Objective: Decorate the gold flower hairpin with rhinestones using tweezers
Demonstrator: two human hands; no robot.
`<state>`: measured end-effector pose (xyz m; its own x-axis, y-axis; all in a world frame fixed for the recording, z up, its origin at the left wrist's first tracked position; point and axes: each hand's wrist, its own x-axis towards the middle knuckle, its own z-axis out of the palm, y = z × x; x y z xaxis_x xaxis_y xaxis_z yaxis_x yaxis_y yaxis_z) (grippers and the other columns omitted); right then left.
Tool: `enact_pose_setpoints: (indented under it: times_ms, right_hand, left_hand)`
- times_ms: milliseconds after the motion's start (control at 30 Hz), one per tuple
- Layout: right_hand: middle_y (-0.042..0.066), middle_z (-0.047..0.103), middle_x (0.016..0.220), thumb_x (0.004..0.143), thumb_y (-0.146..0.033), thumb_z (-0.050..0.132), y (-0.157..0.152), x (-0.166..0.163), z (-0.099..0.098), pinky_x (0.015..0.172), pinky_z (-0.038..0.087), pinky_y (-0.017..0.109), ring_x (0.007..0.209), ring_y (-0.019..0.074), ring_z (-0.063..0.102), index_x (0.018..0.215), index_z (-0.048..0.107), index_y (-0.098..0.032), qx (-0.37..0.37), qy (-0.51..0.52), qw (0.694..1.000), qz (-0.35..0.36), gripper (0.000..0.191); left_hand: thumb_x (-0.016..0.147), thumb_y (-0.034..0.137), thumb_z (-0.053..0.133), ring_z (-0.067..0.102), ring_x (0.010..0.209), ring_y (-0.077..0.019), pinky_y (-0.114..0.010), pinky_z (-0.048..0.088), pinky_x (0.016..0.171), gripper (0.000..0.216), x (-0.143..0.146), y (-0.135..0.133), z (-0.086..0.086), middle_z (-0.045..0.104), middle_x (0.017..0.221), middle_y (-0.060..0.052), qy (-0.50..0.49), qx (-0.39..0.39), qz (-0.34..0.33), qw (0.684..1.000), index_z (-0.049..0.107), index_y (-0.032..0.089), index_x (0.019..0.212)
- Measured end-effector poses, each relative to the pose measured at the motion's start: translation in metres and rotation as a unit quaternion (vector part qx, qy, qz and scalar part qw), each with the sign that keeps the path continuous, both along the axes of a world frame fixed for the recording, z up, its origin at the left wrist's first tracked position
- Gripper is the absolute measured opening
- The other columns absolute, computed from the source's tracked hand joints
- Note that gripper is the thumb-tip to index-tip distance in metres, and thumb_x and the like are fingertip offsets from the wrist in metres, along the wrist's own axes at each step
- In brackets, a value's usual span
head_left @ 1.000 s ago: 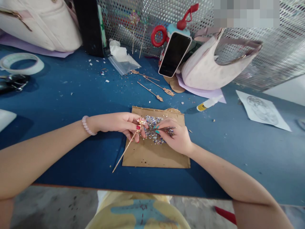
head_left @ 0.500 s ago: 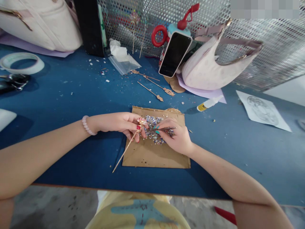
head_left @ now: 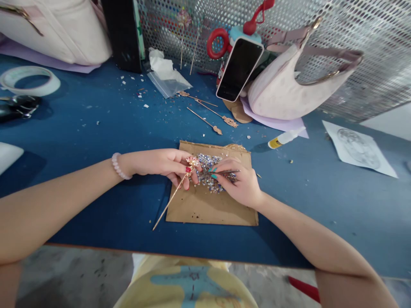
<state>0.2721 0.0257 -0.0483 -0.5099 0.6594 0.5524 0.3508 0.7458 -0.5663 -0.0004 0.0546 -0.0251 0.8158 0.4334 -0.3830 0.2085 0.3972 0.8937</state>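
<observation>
My left hand point(head_left: 162, 163) pinches a gold hairpin point(head_left: 171, 197) just below its jewelled flower head, and the long stem slants down to the left over the table. My right hand point(head_left: 238, 183) is closed on thin tweezers point(head_left: 224, 172), whose tips point left toward the flower head. Both hands rest over a pile of small rhinestones point(head_left: 208, 173) lying on a brown cardboard sheet point(head_left: 208, 209).
The blue table point(head_left: 96, 128) carries three more gold hairpins point(head_left: 208, 115), a glue bottle point(head_left: 284, 139), a propped phone point(head_left: 239, 70), a pink handbag point(head_left: 289, 85), a tape roll point(head_left: 30, 80), scissors point(head_left: 17, 107), a plastic bag point(head_left: 168, 83) and a printed sheet point(head_left: 359, 147). A perforated metal panel stands behind.
Hands and hairpin stay in place. The view has shifted slightly, so everything sits a little higher and to the right in the picture.
</observation>
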Motion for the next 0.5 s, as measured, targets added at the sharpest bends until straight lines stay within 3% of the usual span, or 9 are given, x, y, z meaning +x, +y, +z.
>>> enact_pose_setpoints:
  times_ms: [500]
  right_hand:
    - [0.004, 0.077, 0.088, 0.094, -0.013, 0.066, -0.0013, -0.0007, 0.0004, 0.078, 0.063, 0.037, 0.085, 0.0191, 0.076, 0.094, 0.066, -0.023, -0.007, -0.012, 1.0, -0.023, 0.01]
  left_hand:
    - [0.094, 0.025, 0.069, 0.073, 0.083, -0.0115, -0.02, 0.059, 0.072, 0.015, -0.0006, -0.0007, -0.0005, 0.074, 0.109, -0.003, -0.009, -0.01, 0.003, 1.0, 0.067, 0.02, 0.108]
